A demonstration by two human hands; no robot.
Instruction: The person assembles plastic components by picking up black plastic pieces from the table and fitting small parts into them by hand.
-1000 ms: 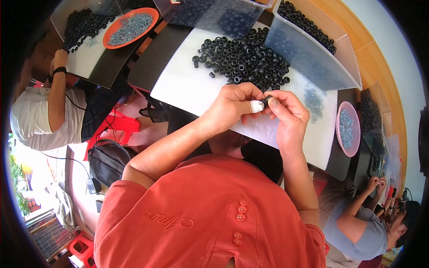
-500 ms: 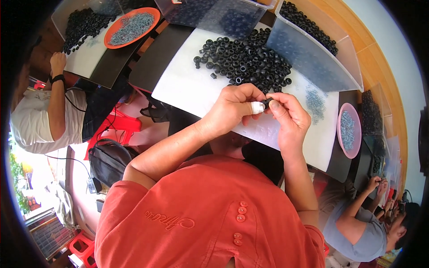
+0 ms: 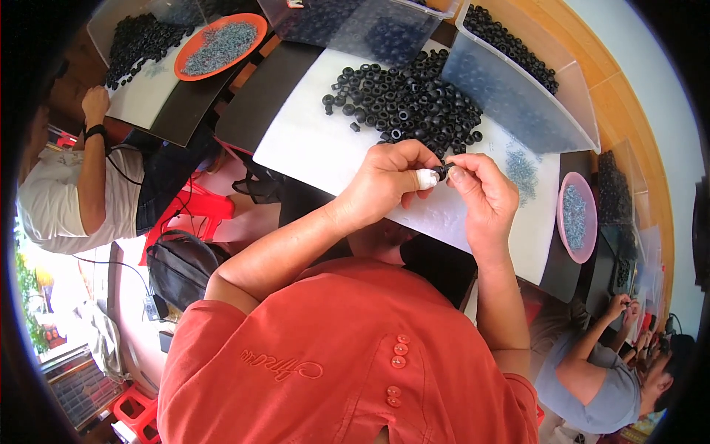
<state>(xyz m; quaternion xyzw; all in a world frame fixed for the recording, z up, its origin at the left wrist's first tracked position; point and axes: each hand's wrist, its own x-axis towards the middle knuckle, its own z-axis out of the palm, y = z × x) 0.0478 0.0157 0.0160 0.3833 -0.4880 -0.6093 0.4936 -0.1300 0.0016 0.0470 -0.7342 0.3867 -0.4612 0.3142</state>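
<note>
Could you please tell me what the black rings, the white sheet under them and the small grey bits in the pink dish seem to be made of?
Black rings: probably rubber or matte plastic, dull black with no glint.
White sheet: looks like paper or thin board, flat and matte.
Grey bits in the pink dish: likely metal, silvery grey; too small to be sure.

A white table [image 3: 318,140] carries a heap of black rings [image 3: 407,103] — and a pink dish [image 3: 577,216].

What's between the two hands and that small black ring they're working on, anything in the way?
Nothing visible: the left hand and right hand both pinch the small black ring directly at their fingertips, above the white sheet, apart from the ring pile.
</note>
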